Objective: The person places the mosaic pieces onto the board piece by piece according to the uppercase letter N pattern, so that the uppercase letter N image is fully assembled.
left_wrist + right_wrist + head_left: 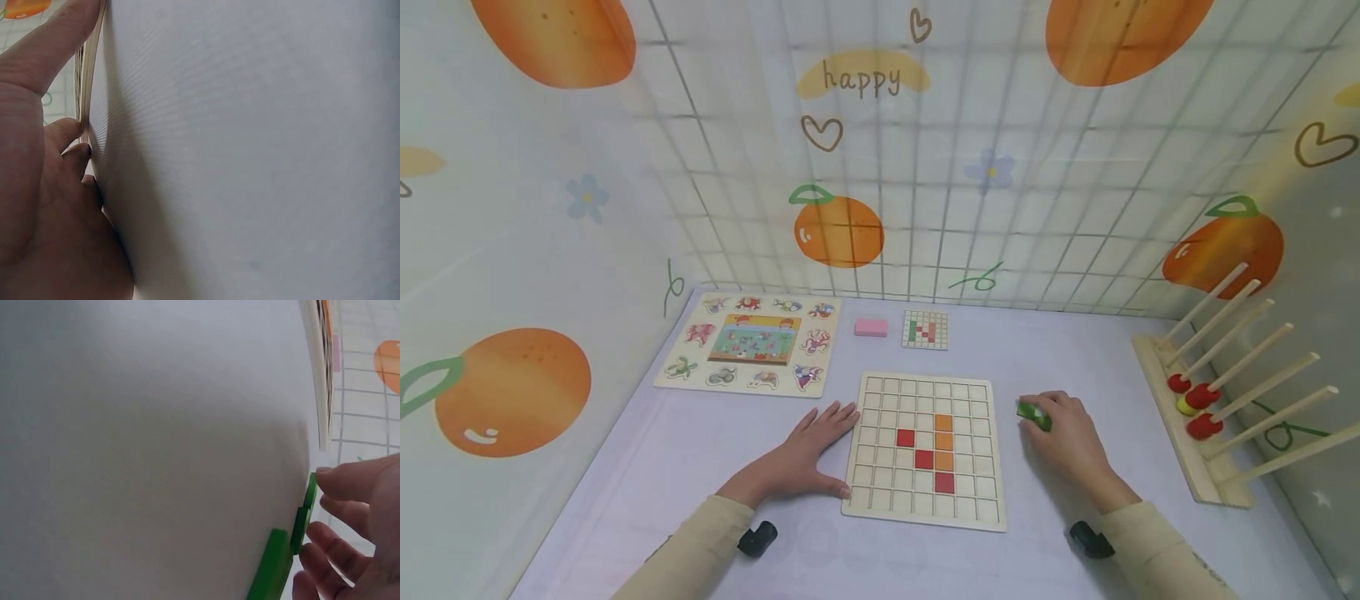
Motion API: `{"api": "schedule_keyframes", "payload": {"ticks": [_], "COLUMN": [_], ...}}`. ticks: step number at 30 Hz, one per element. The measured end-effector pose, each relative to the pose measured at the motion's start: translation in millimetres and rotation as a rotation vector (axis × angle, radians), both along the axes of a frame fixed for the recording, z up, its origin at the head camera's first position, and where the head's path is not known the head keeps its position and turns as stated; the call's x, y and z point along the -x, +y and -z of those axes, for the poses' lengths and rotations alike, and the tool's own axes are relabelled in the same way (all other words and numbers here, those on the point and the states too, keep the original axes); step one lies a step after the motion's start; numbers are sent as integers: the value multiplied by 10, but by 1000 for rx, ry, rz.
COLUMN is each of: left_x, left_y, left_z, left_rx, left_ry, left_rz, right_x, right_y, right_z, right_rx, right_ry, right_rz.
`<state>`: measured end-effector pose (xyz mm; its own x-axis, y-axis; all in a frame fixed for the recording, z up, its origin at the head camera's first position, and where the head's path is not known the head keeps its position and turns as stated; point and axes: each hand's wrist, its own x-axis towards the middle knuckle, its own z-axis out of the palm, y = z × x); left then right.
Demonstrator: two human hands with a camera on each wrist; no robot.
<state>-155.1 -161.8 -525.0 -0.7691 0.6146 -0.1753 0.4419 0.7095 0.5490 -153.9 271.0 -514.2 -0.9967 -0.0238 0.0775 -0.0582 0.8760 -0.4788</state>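
A square wooden grid board (880, 483) lies on the table with red tiles (923, 459) in a diagonal and a column of orange tiles (943, 440). My left hand (801, 458) rests flat with spread fingers, thumb and fingertips touching the board's left edge; the left wrist view shows that edge (87, 81) side-on. To the right of the board, my right hand (1067, 433) holds green tiles (1034, 415) between thumb and curled fingers, low over the tabletop. In the right wrist view, green tiles (301, 528) show beside the fingertips; the palm is partly hidden.
A small pattern card (925, 329) and a pink block (871, 327) lie behind the board. A sea-animal puzzle (820, 383) is at back left. At the right stands a wooden peg rack (1195, 458) with red and yellow beads. Printed fabric walls (730, 167) enclose the table.
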Motion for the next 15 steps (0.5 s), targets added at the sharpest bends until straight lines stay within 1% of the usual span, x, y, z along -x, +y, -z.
{"api": "schedule_keyframes", "payload": {"ticks": [8, 15], "left_x": [5, 4], "left_y": [0, -10], "left_z": [28, 25], "left_rx": [9, 4], "left_ry": [10, 11], "left_rz": [5, 5], "right_x": [17, -40], "right_y": [7, -92], "right_z": [-4, 2], "right_rx": [-10, -21], "right_ry": [13, -18], "right_rz": [-13, -26]}}
